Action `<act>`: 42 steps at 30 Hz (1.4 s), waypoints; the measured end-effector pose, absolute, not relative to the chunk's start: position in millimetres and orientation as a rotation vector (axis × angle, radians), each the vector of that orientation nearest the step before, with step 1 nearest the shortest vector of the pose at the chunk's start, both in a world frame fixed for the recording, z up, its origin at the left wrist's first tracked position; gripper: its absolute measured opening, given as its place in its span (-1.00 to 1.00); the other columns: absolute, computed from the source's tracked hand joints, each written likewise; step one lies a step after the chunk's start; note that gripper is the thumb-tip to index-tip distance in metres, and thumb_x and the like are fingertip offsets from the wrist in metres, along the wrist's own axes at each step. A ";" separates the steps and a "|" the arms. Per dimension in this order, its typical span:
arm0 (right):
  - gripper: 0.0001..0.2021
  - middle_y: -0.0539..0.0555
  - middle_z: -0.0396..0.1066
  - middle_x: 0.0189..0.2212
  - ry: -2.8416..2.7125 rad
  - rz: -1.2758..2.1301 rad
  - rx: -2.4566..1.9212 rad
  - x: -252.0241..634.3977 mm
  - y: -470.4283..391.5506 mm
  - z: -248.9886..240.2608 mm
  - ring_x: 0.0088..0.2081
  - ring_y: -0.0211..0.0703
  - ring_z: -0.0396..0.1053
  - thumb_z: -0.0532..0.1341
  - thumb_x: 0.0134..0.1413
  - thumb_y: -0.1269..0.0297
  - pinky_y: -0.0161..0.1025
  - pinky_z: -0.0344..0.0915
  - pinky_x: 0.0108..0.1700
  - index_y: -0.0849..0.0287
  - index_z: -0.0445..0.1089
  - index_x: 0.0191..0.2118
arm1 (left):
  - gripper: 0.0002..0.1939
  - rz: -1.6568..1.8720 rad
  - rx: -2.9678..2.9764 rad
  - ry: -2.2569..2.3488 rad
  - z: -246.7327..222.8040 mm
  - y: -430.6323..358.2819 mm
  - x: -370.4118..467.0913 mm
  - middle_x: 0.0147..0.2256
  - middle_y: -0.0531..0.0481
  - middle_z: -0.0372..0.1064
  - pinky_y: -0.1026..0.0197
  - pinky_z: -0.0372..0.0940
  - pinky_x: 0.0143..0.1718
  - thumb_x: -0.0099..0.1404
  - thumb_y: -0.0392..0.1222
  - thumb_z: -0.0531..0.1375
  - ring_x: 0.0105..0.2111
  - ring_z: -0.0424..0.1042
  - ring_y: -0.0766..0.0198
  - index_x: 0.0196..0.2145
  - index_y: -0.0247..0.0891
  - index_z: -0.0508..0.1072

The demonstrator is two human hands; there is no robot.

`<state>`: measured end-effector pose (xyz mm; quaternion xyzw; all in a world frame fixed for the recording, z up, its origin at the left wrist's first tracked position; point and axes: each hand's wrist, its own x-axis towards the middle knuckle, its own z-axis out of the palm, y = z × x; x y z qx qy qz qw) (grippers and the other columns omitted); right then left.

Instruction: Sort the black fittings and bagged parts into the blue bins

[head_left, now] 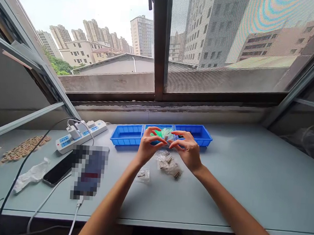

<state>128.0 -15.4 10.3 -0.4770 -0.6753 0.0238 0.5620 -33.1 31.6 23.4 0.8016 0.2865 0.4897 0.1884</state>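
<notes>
My left hand (148,145) and right hand (189,151) are bare, with slender fingers (184,134). My wrists (199,169) are slim and bare too, and my forearms (116,196) widen smoothly, uncovered as far as I see them. Below the surface's (186,204) front edge, between my forearms, shows something black, too dark to identify as clothing.

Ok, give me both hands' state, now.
Left hand: closed, pinching a small clear packet.
Right hand: closed, pinching the same packet from its other side.
</notes>
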 end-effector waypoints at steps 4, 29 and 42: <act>-0.78 0.08 0.49 -0.31 -1.501 0.199 -1.172 124.3 -16.8 12.7 -0.26 -0.05 0.41 0.17 0.07 0.09 -0.16 0.35 -0.31 0.04 0.49 -0.44 | -0.97 1.421 2.197 0.882 24.7 31.5 -33.3 -0.15 -0.04 0.29 0.16 0.30 -0.27 0.10 -0.16 0.28 -0.25 0.32 0.23 -0.46 -0.12 0.54; -0.84 0.08 0.44 -0.10 -2.337 0.494 -0.924 74.3 -43.6 -19.8 -0.02 -0.06 0.33 0.26 -0.02 0.30 0.06 -0.01 0.15 0.06 0.42 -0.24 | -0.80 1.497 1.883 1.946 19.4 75.2 -94.5 -0.48 0.00 0.44 0.04 0.12 -0.18 0.10 -0.23 0.20 -0.40 0.36 0.11 -0.26 -0.13 0.48; -0.74 0.03 0.42 -0.21 -1.929 0.754 -0.934 78.7 -41.5 -5.8 -0.37 -0.24 0.45 0.16 -0.03 0.48 -0.10 0.28 -0.08 0.07 0.35 -0.19 | -0.83 1.513 1.982 1.508 35.3 55.7 -70.4 -0.30 -0.05 0.41 0.14 0.22 -0.20 0.20 -0.16 0.09 -0.32 0.34 0.20 -0.34 -0.21 0.46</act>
